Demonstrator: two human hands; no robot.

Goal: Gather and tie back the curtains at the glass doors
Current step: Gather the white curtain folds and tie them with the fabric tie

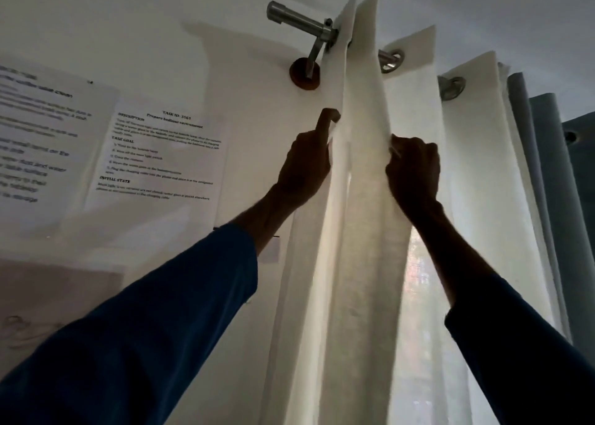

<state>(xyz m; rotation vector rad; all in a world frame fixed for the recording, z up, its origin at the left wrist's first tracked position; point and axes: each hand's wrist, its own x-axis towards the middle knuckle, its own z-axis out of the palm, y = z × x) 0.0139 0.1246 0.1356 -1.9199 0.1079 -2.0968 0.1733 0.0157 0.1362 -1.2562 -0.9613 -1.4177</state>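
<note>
A white sheer curtain (360, 218) hangs in folds from a metal rod (299, 17) by grommets, seen from below. My left hand (306, 167) grips the curtain's left edge, index finger hooked over the fabric. My right hand (413, 170) pinches a fold on the right side of the same bunch. Both arms wear dark blue sleeves and reach up high. Bright window glass (425, 283) shows through a gap beside the right forearm.
A blue-grey curtain (553, 199) hangs at the far right behind the white one. The rod's bracket (305, 73) is fixed to the white wall. Printed paper sheets (161, 157) are taped on the wall to the left.
</note>
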